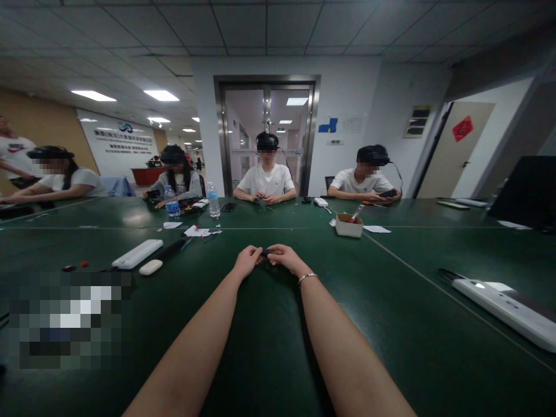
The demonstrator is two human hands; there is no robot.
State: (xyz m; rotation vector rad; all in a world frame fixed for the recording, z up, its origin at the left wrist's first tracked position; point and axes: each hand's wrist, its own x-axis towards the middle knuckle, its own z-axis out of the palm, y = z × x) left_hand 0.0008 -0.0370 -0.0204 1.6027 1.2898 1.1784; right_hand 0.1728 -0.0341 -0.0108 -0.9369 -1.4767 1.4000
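Observation:
Both my arms stretch forward over the dark green table [273, 324]. My left hand [248, 260] and my right hand [284, 258] meet in front of me, fingers pinched on a small black object [265, 253]. It is dark and mostly covered by my fingertips, so its kind cannot be made out. A metal bracelet [307, 278] circles my right wrist.
To the left lie a long white device [138, 253] and a small white case [151, 267]. Paper scraps [197, 231] and water bottles [213, 200] stand farther back. A cardboard box [348, 226] is ahead right; a white device [506, 307] lies far right. Several people sit opposite.

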